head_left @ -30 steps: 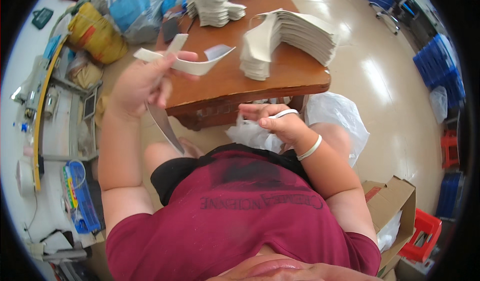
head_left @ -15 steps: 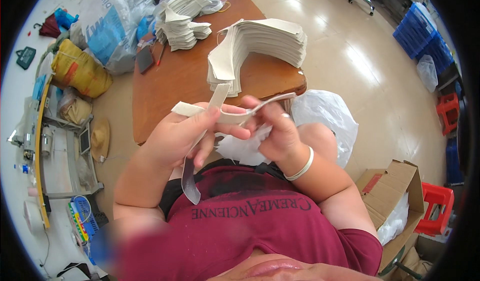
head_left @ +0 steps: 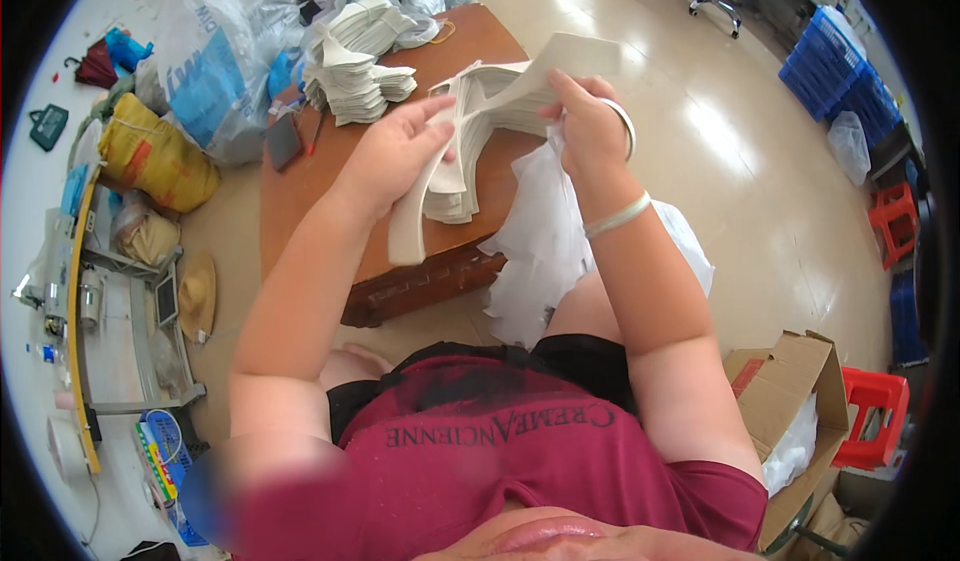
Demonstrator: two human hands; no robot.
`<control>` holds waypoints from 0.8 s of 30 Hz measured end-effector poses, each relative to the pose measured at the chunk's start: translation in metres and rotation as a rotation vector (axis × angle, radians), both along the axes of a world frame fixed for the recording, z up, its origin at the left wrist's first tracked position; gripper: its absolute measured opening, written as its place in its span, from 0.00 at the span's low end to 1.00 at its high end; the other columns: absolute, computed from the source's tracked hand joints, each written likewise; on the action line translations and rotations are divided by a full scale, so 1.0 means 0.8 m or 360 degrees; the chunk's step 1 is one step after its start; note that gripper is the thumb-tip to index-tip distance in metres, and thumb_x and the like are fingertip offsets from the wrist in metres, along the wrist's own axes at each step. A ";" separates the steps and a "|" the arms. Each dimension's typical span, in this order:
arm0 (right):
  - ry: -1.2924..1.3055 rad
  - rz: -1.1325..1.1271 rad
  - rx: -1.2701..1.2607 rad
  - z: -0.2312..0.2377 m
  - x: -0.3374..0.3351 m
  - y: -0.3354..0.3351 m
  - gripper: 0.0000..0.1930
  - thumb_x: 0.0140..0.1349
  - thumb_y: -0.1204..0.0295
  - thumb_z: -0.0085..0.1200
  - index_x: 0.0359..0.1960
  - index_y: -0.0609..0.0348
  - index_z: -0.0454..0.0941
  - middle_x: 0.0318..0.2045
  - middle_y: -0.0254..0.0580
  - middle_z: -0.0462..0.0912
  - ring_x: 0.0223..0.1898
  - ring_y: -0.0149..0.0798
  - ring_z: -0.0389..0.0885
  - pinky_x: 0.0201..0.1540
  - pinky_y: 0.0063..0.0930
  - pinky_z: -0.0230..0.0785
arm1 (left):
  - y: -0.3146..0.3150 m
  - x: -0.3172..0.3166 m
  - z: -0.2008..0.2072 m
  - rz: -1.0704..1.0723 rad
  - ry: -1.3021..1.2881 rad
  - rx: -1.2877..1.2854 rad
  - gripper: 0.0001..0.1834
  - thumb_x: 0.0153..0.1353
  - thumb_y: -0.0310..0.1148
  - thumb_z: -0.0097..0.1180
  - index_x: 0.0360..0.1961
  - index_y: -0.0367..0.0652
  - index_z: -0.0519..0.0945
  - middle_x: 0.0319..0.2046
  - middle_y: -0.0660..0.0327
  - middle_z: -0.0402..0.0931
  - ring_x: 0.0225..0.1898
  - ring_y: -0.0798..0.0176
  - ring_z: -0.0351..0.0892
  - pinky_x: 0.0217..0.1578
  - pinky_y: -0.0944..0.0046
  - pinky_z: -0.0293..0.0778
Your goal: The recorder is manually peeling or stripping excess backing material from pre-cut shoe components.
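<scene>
A curved off-white fabric piece (head_left: 407,223) stretches between my hands, above the table. Its near end hangs below my left hand (head_left: 400,151), whose thumb and fingers are closed on it. My right hand (head_left: 592,126) pinches it toward its other, wider end, which sticks up past the fingers. Directly beneath lies a tall stack of similar curved off-white pieces (head_left: 458,208), partly hidden by the held piece and my left hand. Thin white translucent sheets (head_left: 535,236) hang below my right hand, beside the table edge; whether the hand grips them too, I cannot tell.
The brown wooden table (head_left: 345,251) carries another stack of off-white pieces (head_left: 360,91) and a dark flat box (head_left: 284,141). Plastic bags (head_left: 215,71) crowd its left side. On the right stand an open cardboard box (head_left: 800,391) and a red stool (head_left: 870,416).
Both hands have moved forward and apart, from above my lap to over the stack. The fabric strip, bent between my fingers before, is now stretched out; the dark-faced hanging strip no longer shows.
</scene>
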State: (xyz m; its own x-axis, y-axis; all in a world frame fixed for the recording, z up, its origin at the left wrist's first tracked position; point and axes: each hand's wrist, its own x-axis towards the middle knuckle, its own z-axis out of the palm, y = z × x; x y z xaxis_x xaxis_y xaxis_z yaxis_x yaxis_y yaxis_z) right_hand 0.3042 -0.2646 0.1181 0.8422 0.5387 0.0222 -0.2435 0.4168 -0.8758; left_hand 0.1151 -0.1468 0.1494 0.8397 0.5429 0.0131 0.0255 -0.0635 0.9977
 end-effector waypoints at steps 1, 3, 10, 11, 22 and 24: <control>-0.0148 -0.0036 -0.0119 0.000 0.010 0.014 0.10 0.60 0.67 0.61 0.31 0.62 0.77 0.20 0.38 0.77 0.23 0.32 0.77 0.29 0.29 0.64 | 0.013 0.013 -0.003 -0.0003 -0.0005 0.0005 0.20 0.70 0.34 0.52 0.59 0.35 0.74 0.31 0.66 0.79 0.30 0.77 0.75 0.33 0.77 0.72; -0.0181 -0.0038 -0.0203 0.007 0.013 0.034 0.10 0.61 0.66 0.60 0.30 0.60 0.77 0.21 0.38 0.79 0.22 0.31 0.76 0.30 0.29 0.64 | 0.036 0.033 -0.008 0.0173 -0.0022 0.0437 0.20 0.70 0.32 0.51 0.60 0.38 0.75 0.37 0.64 0.81 0.37 0.73 0.76 0.44 0.71 0.73; 0.0016 -0.0028 -0.0346 0.008 0.022 0.074 0.11 0.61 0.65 0.60 0.33 0.58 0.75 0.24 0.40 0.78 0.29 0.34 0.79 0.33 0.33 0.64 | 0.070 0.060 -0.025 0.0312 0.0106 0.0902 0.19 0.68 0.34 0.54 0.57 0.39 0.79 0.46 0.59 0.83 0.43 0.69 0.80 0.48 0.68 0.73; 0.0038 0.0002 -0.0400 0.008 0.023 0.077 0.10 0.62 0.65 0.59 0.34 0.58 0.75 0.26 0.41 0.78 0.30 0.34 0.79 0.32 0.34 0.65 | 0.077 0.062 -0.030 0.0316 0.0107 0.0903 0.19 0.68 0.34 0.54 0.57 0.39 0.79 0.46 0.59 0.83 0.43 0.69 0.80 0.48 0.68 0.73; 0.0027 -0.0084 -0.0545 -0.014 0.025 0.073 0.11 0.64 0.65 0.54 0.38 0.61 0.75 0.25 0.41 0.81 0.23 0.33 0.80 0.26 0.33 0.66 | 0.081 0.079 -0.029 0.0195 0.0458 0.0140 0.21 0.67 0.27 0.48 0.60 0.38 0.76 0.57 0.54 0.77 0.52 0.64 0.78 0.53 0.65 0.72; -0.0027 -0.0080 -0.0467 -0.018 0.024 0.068 0.11 0.64 0.65 0.55 0.37 0.61 0.75 0.25 0.41 0.81 0.23 0.33 0.80 0.27 0.33 0.66 | 0.090 0.085 -0.046 0.0278 0.0400 0.0215 0.21 0.66 0.26 0.46 0.60 0.38 0.76 0.57 0.54 0.77 0.52 0.63 0.78 0.53 0.64 0.72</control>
